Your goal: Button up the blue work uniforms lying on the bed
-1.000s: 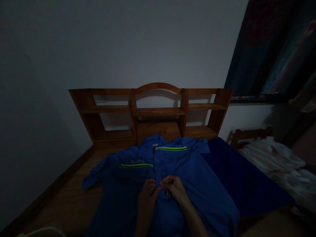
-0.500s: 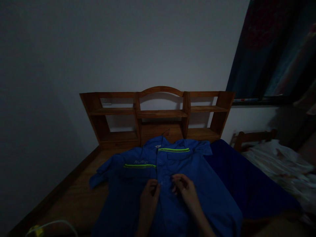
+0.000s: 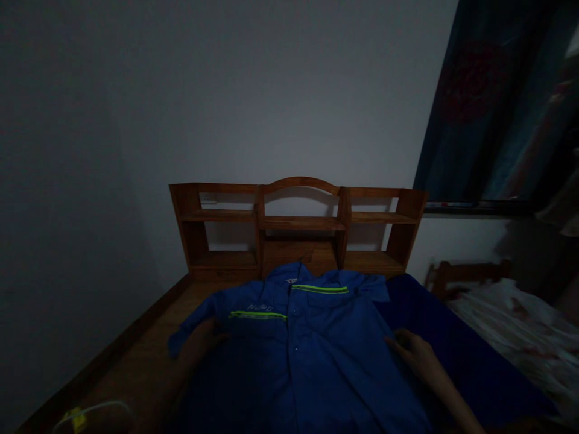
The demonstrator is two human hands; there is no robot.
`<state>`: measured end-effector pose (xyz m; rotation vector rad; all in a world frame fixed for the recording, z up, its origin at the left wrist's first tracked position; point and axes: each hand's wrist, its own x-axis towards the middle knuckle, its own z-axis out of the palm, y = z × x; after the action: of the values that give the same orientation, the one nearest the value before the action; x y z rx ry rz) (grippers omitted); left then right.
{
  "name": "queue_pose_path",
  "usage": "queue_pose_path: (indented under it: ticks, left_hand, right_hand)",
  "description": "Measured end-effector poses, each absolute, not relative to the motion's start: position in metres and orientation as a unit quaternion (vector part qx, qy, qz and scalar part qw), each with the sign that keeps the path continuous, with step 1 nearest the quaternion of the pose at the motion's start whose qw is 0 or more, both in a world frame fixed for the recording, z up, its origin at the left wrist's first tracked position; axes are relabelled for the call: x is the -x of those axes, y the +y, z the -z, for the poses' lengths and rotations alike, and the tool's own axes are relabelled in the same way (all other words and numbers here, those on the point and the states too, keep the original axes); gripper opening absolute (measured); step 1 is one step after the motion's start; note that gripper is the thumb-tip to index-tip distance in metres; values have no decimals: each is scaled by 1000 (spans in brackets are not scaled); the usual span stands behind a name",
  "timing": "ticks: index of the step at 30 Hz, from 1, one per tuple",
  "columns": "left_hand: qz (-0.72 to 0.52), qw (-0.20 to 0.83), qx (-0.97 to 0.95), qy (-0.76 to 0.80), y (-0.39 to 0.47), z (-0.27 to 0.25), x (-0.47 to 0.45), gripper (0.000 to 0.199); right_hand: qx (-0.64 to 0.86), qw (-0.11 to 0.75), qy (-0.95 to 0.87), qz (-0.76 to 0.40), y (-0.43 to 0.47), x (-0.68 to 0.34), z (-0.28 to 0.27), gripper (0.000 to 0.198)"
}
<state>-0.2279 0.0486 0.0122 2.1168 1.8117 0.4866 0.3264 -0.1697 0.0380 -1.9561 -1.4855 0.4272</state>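
A blue short-sleeved work shirt lies spread out, its front closed down the middle at the visible buttons. Fluorescent yellow-green stripes cross its chest, and pale lettering shows above the left one. My left hand is at the shirt's left side below the sleeve, in deep shadow, with its fingers apart. Over by the right side edge of the shirt is my right hand, its fingers loosely bent and thumb apart. Whether either hand touches the cloth is hard to tell in the dim light.
Beneath the shirt is a wooden surface, backed by a wooden shelf headboard against the wall. Dark blue cloth lies to the right. Further right is pale bedding. A yellow object with a pale cord sits at lower left.
Both hands have left the shirt's button line and spread apart, the left one to the left side and the right one to the right side. The view has tilted slightly upward.
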Motion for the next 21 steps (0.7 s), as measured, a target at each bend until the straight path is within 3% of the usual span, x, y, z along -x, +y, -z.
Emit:
queue_pose_path:
  ticks: [2,5,10,13,16,19,21]
  left_hand:
    - [-138,161,-766,607,48,-12,221,22]
    - [-158,109,-767,613,48,-21,209,16]
    - [-222,-12,-740,634,56,-52,174,24]
    - [-248,-60,-702,665,66,-67,149,30]
    - [-266,-40,-666,696,73,-72,130,34]
    - [-279,-20,-663,694,66,-66,117,43]
    - [-296,-68,-684,663,47,-57,110,52]
  right_hand:
    - [711,326,-595,-185,-167,-324,-47,41]
    - [682,371,-607,-171,-159,-331,-69,39]
    - [691,430,-568,-123,-121,-350,-106,39]
    - [732,409,-536,-104,-90,-350,-118,36]
    - [738,394,-542,-83,-74,-340,-121,35]
    - [722,378,-579,-23,-89,-315,-115,52]
    - [689,324,-645,59,-117,-289,-103,54]
